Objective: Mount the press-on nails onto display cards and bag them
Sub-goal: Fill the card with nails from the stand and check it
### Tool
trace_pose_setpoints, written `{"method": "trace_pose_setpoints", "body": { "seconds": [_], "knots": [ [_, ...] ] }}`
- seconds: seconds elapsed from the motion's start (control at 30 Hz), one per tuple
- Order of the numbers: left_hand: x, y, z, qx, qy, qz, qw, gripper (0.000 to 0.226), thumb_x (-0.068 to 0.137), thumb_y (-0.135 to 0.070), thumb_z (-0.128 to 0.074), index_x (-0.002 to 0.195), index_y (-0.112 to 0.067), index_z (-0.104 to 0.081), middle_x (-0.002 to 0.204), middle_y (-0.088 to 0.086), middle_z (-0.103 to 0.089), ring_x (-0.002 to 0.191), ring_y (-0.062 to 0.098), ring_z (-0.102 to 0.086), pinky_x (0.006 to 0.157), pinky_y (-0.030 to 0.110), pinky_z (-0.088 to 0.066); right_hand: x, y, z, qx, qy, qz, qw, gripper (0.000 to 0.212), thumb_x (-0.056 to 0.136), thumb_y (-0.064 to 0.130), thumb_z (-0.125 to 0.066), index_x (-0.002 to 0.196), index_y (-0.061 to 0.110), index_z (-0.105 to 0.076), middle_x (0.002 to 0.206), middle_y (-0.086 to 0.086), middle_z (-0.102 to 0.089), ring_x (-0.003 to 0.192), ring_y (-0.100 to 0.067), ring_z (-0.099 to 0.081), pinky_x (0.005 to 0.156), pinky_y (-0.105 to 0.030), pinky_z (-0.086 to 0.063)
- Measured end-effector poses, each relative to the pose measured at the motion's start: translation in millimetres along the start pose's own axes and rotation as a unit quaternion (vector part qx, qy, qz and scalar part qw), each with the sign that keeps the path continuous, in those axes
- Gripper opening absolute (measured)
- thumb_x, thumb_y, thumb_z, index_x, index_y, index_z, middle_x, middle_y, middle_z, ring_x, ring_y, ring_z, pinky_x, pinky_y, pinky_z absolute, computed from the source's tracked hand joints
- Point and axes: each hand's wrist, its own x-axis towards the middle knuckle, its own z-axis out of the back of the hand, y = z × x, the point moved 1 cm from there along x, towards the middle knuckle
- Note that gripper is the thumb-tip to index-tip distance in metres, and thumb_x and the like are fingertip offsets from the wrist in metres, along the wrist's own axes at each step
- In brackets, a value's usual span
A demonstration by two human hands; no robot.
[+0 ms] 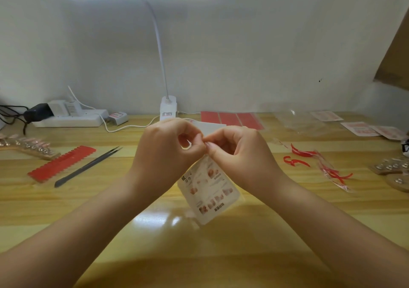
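So both hands are up over the middle of the desk, pinching the top edge of a bagged display card (208,190) between them. The left hand (163,152) and right hand (234,152) meet fingertip to fingertip, fingers curled round the bag's top edge. The card hangs down from the pinch, tilted, inside a clear sleeve, white with little pinkish nail pictures in rows. There's dark print near its bottom edge, too blurry to read.

Left of the grip lie a red comb-edged strip (62,163) and dark tweezers (88,166), with a white power strip (68,119) farther back. Behind the grip stands the clip lamp base (168,108), beside red sheets (232,119). Right of it are red curly peelings (296,157) and clear bags (303,119). The desk (199,243) is glossy light wood, against a plain white wall.
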Motion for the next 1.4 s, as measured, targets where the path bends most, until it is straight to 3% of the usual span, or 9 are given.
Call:
{"method": "trace_pose_setpoints", "body": {
  "seconds": [0.23, 0.33, 0.43, 0.53, 0.67, 0.8, 0.93, 1.17, 1.4],
  "knots": [
    [4, 11, -2, -0.191, -0.005, 0.211, 0.959, 0.011, 0.083, -0.017, -0.067, 0.073, -0.017, -0.070, 0.061, -0.013, -0.066, 0.052, -0.002, -0.055, 0.050, 0.011, -0.042, 3, -1, 4, 0.031, -0.013, -0.030, 0.999, 0.008, 0.089, 0.014, -0.067, 0.084, 0.018, -0.071, 0.078, 0.001, -0.072, 0.074, -0.012, -0.069, 0.070, -0.030, -0.059],
    [20, 27, -1, -0.403, -0.065, 0.430, 0.805, 0.017, 0.088, -0.011, -0.062, 0.072, -0.013, -0.066, 0.062, -0.008, -0.066, 0.047, 0.002, -0.049, 0.046, 0.016, -0.040, 8, -9, 10, 0.075, -0.039, -0.078, 0.993, 0.005, 0.090, 0.011, -0.066, 0.086, 0.012, -0.070, 0.084, -0.007, -0.073, 0.080, -0.021, -0.071, 0.074, -0.040, -0.060],
    [26, 30, 1, -0.568, -0.032, 0.457, 0.683, 0.015, 0.095, -0.012, -0.055, 0.081, -0.010, -0.059, 0.078, 0.001, -0.073, 0.048, 0.003, -0.054, 0.044, 0.014, -0.045, 11, -19, 17, 0.100, -0.069, -0.125, 0.985, 0.008, 0.090, 0.013, -0.066, 0.083, 0.013, -0.069, 0.082, -0.009, -0.073, 0.079, -0.025, -0.072, 0.070, -0.038, -0.061],
    [23, 28, 4, -0.509, 0.068, 0.315, 0.798, 0.009, 0.086, -0.020, -0.064, 0.084, -0.011, -0.066, 0.074, 0.001, -0.072, 0.058, 0.007, -0.060, 0.056, 0.018, -0.052, 17, -25, 26, 0.109, -0.102, -0.142, 0.979, 0.009, 0.089, 0.013, -0.067, 0.081, 0.015, -0.070, 0.083, -0.008, -0.074, 0.079, -0.023, -0.072, 0.071, -0.036, -0.059],
    [19, 31, 10, -0.114, 0.106, 0.081, 0.984, 0.009, 0.081, -0.020, -0.072, 0.091, -0.021, -0.075, 0.069, -0.015, -0.069, 0.061, -0.001, -0.062, 0.064, 0.009, -0.049, 24, -30, 39, 0.111, -0.135, -0.128, 0.976, 0.009, 0.090, 0.011, -0.067, 0.083, 0.015, -0.070, 0.081, -0.005, -0.073, 0.072, -0.015, -0.071, 0.064, -0.029, -0.057],
    [12, 32, 6, 0.110, 0.121, -0.056, 0.985, 0.019, 0.080, -0.013, -0.076, 0.099, -0.010, -0.076, 0.076, 0.001, -0.068, 0.063, 0.015, -0.058, 0.065, 0.025, -0.045, 23, -33, 36, 0.100, -0.109, -0.114, 0.982, 0.008, 0.090, 0.014, -0.068, 0.083, 0.016, -0.069, 0.077, 0.000, -0.073, 0.068, -0.011, -0.070, 0.059, -0.024, -0.055],
    [15, 49, 8, 0.189, 0.104, -0.009, 0.977, 0.009, 0.089, -0.013, -0.065, 0.086, -0.007, -0.071, 0.079, 0.009, -0.064, 0.076, 0.032, -0.059, 0.062, 0.036, -0.044, 24, -40, 38, 0.088, -0.130, -0.116, 0.981, 0.010, 0.091, 0.013, -0.066, 0.082, 0.017, -0.067, 0.072, 0.003, -0.073, 0.064, -0.008, -0.070, 0.052, -0.020, -0.053],
    [20, 53, 9, 0.031, 0.115, 0.148, 0.982, 0.014, 0.090, -0.029, -0.064, 0.078, -0.035, -0.061, 0.080, -0.014, -0.062, 0.077, 0.001, -0.056, 0.067, 0.029, -0.046, 23, -52, 47, 0.134, -0.140, -0.173, 0.966, 0.006, 0.091, 0.013, -0.065, 0.085, 0.013, -0.068, 0.073, 0.004, -0.074, 0.065, -0.010, -0.071, 0.056, -0.022, -0.053],
    [18, 45, 7, -0.007, 0.092, 0.116, 0.989, 0.018, 0.091, -0.023, -0.064, 0.079, -0.036, -0.059, 0.088, -0.010, -0.057, 0.093, 0.023, -0.053, 0.077, 0.038, -0.043, 18, -36, 40, 0.102, -0.032, -0.180, 0.978, 0.005, 0.089, 0.012, -0.067, 0.084, 0.011, -0.068, 0.082, -0.007, -0.073, 0.066, -0.017, -0.071, 0.053, -0.021, -0.053]
  ]
}}
